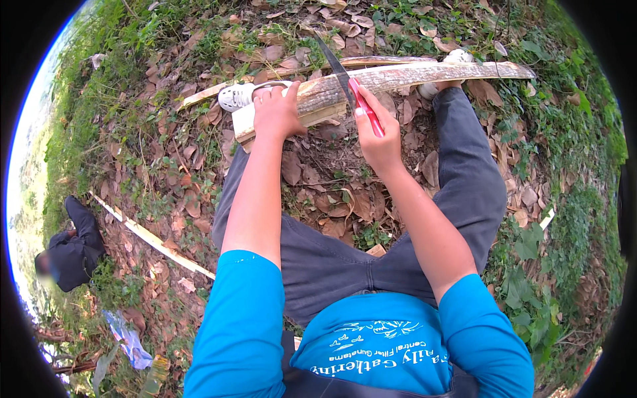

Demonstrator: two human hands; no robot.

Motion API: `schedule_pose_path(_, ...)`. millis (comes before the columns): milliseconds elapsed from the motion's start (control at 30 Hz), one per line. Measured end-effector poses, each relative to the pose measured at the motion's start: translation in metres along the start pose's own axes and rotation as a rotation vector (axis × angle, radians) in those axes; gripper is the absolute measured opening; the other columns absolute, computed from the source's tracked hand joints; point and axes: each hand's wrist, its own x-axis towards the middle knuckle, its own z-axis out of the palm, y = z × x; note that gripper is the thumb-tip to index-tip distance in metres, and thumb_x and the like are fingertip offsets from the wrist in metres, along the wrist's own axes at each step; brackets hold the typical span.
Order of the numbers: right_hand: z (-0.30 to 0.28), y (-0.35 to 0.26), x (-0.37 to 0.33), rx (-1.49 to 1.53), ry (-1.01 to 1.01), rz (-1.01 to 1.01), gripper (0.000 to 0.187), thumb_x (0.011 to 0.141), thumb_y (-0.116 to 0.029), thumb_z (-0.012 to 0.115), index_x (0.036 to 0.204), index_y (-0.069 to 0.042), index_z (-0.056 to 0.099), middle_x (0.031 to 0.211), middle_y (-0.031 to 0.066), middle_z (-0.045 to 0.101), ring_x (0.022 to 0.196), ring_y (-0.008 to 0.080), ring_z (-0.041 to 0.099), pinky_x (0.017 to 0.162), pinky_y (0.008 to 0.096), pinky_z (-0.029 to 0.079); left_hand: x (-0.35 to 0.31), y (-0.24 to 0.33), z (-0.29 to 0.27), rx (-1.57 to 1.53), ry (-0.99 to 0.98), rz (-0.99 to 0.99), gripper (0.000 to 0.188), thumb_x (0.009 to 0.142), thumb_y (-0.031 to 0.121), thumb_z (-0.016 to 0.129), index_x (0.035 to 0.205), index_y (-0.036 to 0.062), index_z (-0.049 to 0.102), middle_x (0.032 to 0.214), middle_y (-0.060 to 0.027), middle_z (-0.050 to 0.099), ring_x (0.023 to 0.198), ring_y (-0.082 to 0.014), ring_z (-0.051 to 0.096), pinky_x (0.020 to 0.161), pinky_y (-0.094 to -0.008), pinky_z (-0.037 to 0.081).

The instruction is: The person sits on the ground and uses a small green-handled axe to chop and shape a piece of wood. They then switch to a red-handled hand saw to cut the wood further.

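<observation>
A long strip of wood with rough, greyish bark lies crosswise in front of me, near my feet. My left hand presses on its left part, fingers wrapped over the edge. In my right hand is a pruning saw with a red handle. Its dark, slightly curved blade crosses the strip near the middle and points to the far left; the teeth are too small to make out. Beneath the strip's left end sits a pale cut piece of wood, partly hidden by my left hand.
My white shoes are by the wood, legs bent apart. Another thin wood strip lies just beyond. A long pale stick rests on the leafy ground at left. A person in dark clothes sits farther left, near a blue-white wrapper.
</observation>
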Motion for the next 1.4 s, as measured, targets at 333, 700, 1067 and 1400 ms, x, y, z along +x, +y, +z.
schedule_pose_path(333, -0.009, -0.018, -0.017, 0.011, -0.084, 0.096, 0.046, 0.100, -0.006, 0.059, 0.146, -0.001, 0.056, 0.138, 0.0176, 0.066, 0.125, 0.0199, 0.063, 0.107, 0.0297, 0.045, -0.001, -0.002, 0.002, 0.017, -0.014, 0.002, 0.114, 0.059, 0.042, 0.093, 0.158, 0.0278, 0.040, 0.141, -0.0150, 0.055, 0.136, -0.0356, 0.048, 0.114, -0.0501, 0.038)
schedule_pose_path(700, -0.036, -0.038, -0.070, -0.007, -0.054, 0.126, 0.044, 0.101, -0.006, 0.058, 0.145, 0.002, 0.056, 0.136, 0.0159, 0.066, 0.122, 0.0180, 0.063, 0.105, 0.0305, 0.046, -0.006, 0.000, 0.002, 0.055, -0.004, -0.010, 0.115, 0.061, 0.045, 0.094, 0.160, 0.0281, 0.038, 0.142, -0.0144, 0.056, 0.136, -0.0348, 0.049, 0.114, -0.0494, 0.039)
schedule_pose_path(1067, 0.011, 0.007, 0.004, -0.016, -0.004, -0.024, 0.044, 0.099, -0.009, 0.060, 0.143, -0.002, 0.059, 0.134, 0.0179, 0.068, 0.123, 0.0228, 0.064, 0.106, 0.0321, 0.046, -0.002, 0.000, 0.003, 0.046, -0.013, -0.014, 0.117, 0.059, 0.044, 0.095, 0.159, 0.0296, 0.038, 0.142, -0.0133, 0.056, 0.135, -0.0340, 0.051, 0.115, -0.0525, 0.037)
schedule_pose_path(1400, -0.065, -0.051, -0.116, 0.123, -0.047, 0.286, 0.047, 0.104, -0.010, 0.056, 0.149, 0.002, 0.051, 0.143, 0.0157, 0.061, 0.127, 0.0185, 0.059, 0.108, 0.0304, 0.043, -0.003, -0.006, 0.009, 0.009, 0.029, 0.005, 0.116, 0.058, 0.040, 0.093, 0.160, 0.0299, 0.037, 0.140, -0.0109, 0.056, 0.131, -0.0329, 0.053, 0.114, -0.0518, 0.038)
